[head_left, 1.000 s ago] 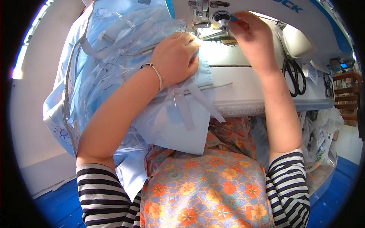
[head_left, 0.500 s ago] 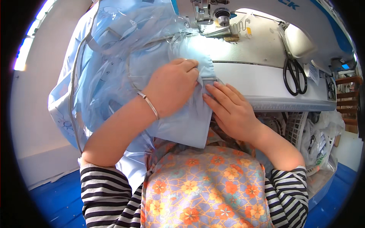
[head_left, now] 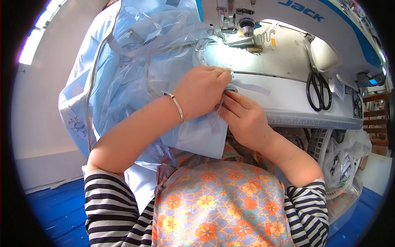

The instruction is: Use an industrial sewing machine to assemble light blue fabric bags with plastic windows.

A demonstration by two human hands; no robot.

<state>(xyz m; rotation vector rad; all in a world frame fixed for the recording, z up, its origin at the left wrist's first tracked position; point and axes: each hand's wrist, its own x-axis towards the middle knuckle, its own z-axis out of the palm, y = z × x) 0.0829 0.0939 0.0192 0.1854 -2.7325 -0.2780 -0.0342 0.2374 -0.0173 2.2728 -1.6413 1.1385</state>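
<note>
The light-blue fabric (head_left: 199,142) lay over the left part of the white sewing-machine table (head_left: 288,94), its near end hanging over the front edge in front of the floral apron (head_left: 222,201). It was pale and smooth, with a straight lower border and a squared corner below the hands. Farther left it bulged into loose folds, and fine line drawings showed on its outer side. Clear plastic film (head_left: 135,61) lay across much of it, wrinkled and full of bright reflections, so the blue beneath looked streaked and uneven. Narrow grey binding (head_left: 94,74) ran in a long curve down the left side of the bundle. Near the needle area of the sewing machine (head_left: 271,10), lamplight washed the cloth almost to white.

The left hand (head_left: 205,91), below a thin bracelet (head_left: 177,108), had its fingers curled closed on the fabric's right edge, the fingertips mostly hidden. The right hand (head_left: 247,121) was just beside it, fingers bent together and drawn close on a small fold of the same edge; exactly which layers it pinched could not be told. A pale translucent strip (head_left: 253,85) stuck out to the right over the table. Black-handled scissors (head_left: 319,92) lay farther right.
</note>
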